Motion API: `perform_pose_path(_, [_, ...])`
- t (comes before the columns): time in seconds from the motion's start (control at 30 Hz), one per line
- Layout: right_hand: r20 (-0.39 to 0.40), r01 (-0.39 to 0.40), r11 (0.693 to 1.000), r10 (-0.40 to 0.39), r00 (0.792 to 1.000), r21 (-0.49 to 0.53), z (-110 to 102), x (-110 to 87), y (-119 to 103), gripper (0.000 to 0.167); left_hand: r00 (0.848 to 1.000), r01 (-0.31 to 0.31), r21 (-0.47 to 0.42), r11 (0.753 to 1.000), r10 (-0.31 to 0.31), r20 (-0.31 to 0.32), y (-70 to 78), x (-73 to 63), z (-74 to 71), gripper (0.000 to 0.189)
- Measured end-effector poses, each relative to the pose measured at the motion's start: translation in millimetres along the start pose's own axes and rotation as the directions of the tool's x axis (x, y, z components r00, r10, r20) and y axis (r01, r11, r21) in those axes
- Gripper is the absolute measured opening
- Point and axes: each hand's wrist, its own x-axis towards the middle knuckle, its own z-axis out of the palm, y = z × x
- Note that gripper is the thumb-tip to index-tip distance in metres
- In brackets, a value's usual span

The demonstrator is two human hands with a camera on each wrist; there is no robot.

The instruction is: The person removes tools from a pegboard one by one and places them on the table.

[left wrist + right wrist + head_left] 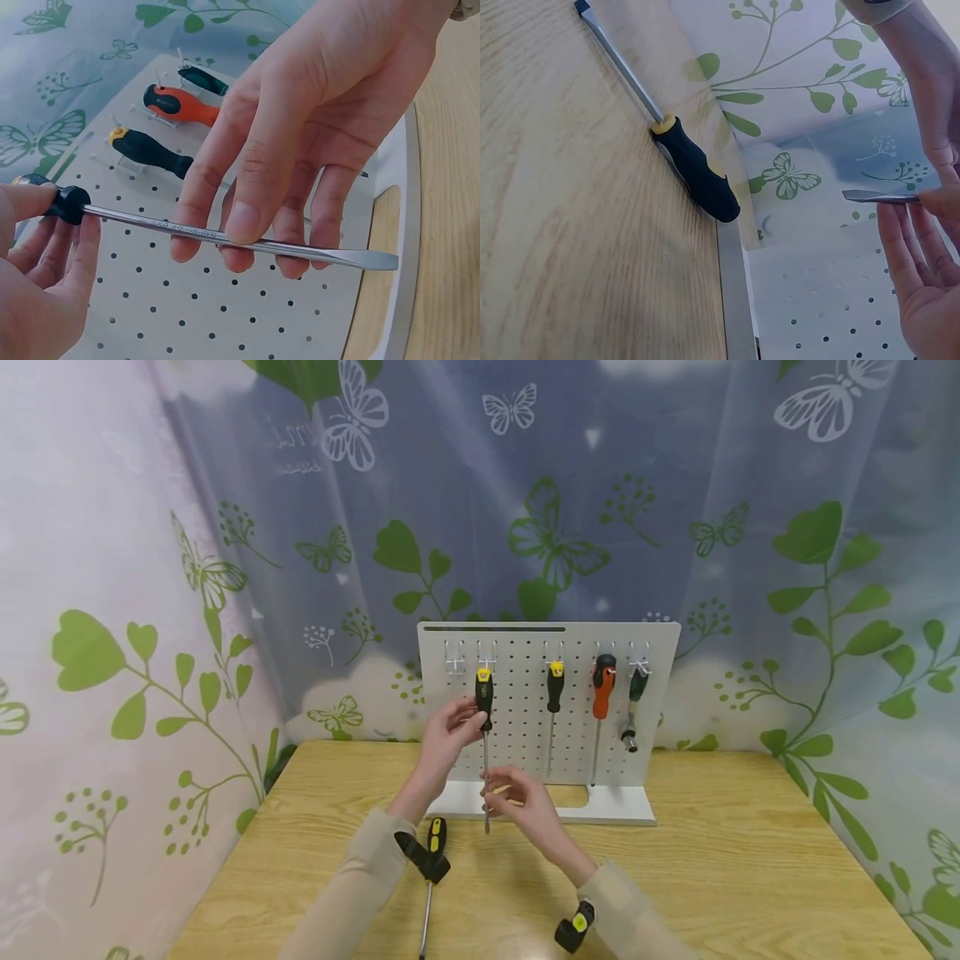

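A flat-head screwdriver (485, 688) with a black and yellow handle hangs upright in front of the pegboard, tip down. My left hand (441, 745) grips the lower part of its handle. Lower down, my right hand (531, 810) pinches the steel shaft (150, 221) between thumb and fingers; the flat tip sticks out beyond them. In the head view, the handle's top is just below a clear hook (487, 662); whether they touch I cannot tell. A second flat-head screwdriver (694, 169), also black and yellow, lies on the table near my left forearm.
The white pegboard (517, 747) stands on the wooden table (735, 852). On its right hang a black-yellow screwdriver (555, 689), an orange screwdriver (602, 697) and a dark green-handled tool (637, 685). Another clear hook (454, 664) is at far left. A patterned curtain (450, 485) hangs behind.
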Motion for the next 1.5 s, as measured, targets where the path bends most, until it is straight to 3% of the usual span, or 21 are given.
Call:
perform_pose_path(0.3, [0.028, -0.042, 0.999, 0.042, 0.999, 0.022, 6.6, -12.5, 3.7, 0.038, 1.0, 0.014, 0.007, 1.0, -0.014, 0.013, -12.5, -11.3, -5.1, 0.045])
perform_pose_path(0.67, [0.076, -0.112, 0.99, 0.105, 0.992, 0.084, 17.5, -37.1, 13.6, 0.038, 0.998, 0.057, 0.038, 0.998, -0.059, 0.037, -41.6, -26.9, -12.3, 0.043])
perform_pose_path(1.27, [0.149, -0.224, 0.967, 0.205, 0.967, 0.124, 28.6, -75.4, 25.5, 0.042, 0.984, 0.173, 0.09, 0.981, -0.175, 0.017, -79.4, -56.3, -13.9, 0.045])
perform_pose_path(1.5, [0.163, -0.261, 0.956, 0.239, 0.957, 0.135, 32.3, -86.1, 27.9, 0.044, 0.981, 0.188, 0.105, 0.977, -0.191, 0.021, -90.6, -67.7, -14.5, 0.044])
